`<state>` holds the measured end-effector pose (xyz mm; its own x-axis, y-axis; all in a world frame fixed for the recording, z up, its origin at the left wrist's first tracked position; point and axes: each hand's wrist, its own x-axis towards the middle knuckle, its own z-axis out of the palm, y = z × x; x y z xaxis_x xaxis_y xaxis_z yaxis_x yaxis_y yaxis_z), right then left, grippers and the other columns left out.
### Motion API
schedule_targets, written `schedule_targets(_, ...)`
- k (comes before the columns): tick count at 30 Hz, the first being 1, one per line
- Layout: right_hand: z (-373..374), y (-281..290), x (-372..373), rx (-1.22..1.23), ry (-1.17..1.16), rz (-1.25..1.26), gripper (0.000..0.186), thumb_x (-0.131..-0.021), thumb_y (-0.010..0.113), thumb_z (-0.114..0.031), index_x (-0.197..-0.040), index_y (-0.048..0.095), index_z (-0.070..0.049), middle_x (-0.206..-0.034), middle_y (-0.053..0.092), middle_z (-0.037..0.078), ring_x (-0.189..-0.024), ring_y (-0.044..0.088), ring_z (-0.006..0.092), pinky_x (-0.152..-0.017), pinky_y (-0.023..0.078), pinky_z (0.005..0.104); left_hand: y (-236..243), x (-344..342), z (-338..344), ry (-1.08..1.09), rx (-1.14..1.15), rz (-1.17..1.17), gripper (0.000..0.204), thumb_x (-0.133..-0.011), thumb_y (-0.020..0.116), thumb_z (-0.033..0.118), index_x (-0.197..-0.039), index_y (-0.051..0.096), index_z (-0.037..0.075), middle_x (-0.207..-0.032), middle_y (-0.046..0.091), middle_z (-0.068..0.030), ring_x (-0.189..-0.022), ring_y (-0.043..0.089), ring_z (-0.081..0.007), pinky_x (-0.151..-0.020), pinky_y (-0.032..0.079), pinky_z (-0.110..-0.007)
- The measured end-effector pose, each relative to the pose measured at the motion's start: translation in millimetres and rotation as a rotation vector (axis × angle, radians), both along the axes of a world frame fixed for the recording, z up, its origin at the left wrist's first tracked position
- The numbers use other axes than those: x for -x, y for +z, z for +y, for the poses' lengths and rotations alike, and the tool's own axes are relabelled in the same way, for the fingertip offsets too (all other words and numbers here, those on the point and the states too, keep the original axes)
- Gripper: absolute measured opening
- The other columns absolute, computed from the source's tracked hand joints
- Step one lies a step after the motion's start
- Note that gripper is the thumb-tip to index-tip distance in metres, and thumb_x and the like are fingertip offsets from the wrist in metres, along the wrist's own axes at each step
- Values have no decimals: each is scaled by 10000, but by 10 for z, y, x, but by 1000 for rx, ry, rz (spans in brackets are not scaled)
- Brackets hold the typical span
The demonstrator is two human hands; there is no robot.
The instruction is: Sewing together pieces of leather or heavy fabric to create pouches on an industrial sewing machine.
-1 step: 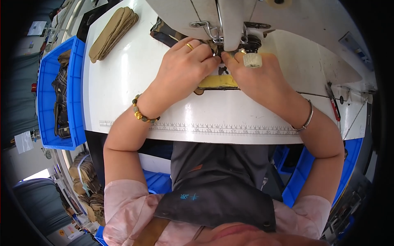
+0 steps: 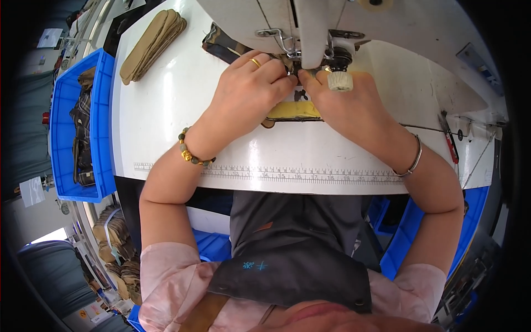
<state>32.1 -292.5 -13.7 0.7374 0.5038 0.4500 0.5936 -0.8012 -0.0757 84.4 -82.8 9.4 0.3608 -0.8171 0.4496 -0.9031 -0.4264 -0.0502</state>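
Observation:
My left hand (image 2: 249,91) has curled fingers pinched on a dark camouflage fabric piece (image 2: 221,45) just left of the sewing machine's presser foot (image 2: 294,69). My right hand (image 2: 345,102) is bent at the fabric on the right of the foot, its index fingertip beside the needle area; other fingers are partly hidden behind a cream knob (image 2: 340,81). A yellow strip with a dark edge (image 2: 290,110) lies below the foot between my hands. The white machine head (image 2: 409,39) overhangs them.
Brown insole-shaped pieces (image 2: 152,45) are stacked at upper left on the white table (image 2: 144,127). A blue bin (image 2: 102,122) of dark cloth stands left. Snips (image 2: 452,144) lie right; a printed ruler (image 2: 254,174) runs along the front edge. More blue bins (image 2: 404,238) are below.

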Motion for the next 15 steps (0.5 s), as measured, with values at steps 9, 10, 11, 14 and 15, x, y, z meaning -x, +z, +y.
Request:
schedule_targets(9,9,-38,2,-120,-52,14,76,-721,698,-150,-661,699,-103,-626,606,52,-574,659,211,-496,502,336,16,4,16,11,-12,-7,193,-709,653,96,-883,734,77,-836,629,-11,-857,622,-206,-904,536,-336)
schedule_targets(10,-1,-59,-1,-217,-91,63,71,-704,700,-149,-649,695,-103,-622,605,51,-576,660,208,-492,501,333,18,3,14,7,-14,-4,193,-709,653,96,-883,734,77,-836,629,-11,-857,622,-206,-904,536,-336)
schedule_targets(11,-19,-63,-7,-219,-96,65,71,-704,700,-149,-649,695,-103,-622,605,51,-576,660,208,-492,501,333,30,2,14,12,-19,-9,188,-720,650,95,-887,734,78,-855,649,-11,-865,632,-203,-918,535,-336)
schedule_targets(14,-55,-2,-15,-75,-63,-79,58,-670,701,-147,-631,690,-105,-606,601,53,-581,663,210,-492,506,331,48,24,26,30,-30,-27,176,-729,667,92,-891,735,81,-875,681,-11,-868,653,-201,-938,537,-337)
schedule_targets(15,-47,24,-4,-5,-70,-60,55,-662,699,-142,-626,687,-103,-606,604,58,-585,665,213,-495,510,332,54,32,31,46,-33,-43,171,-726,686,90,-891,734,82,-877,694,-13,-862,663,-201,-942,540,-338)
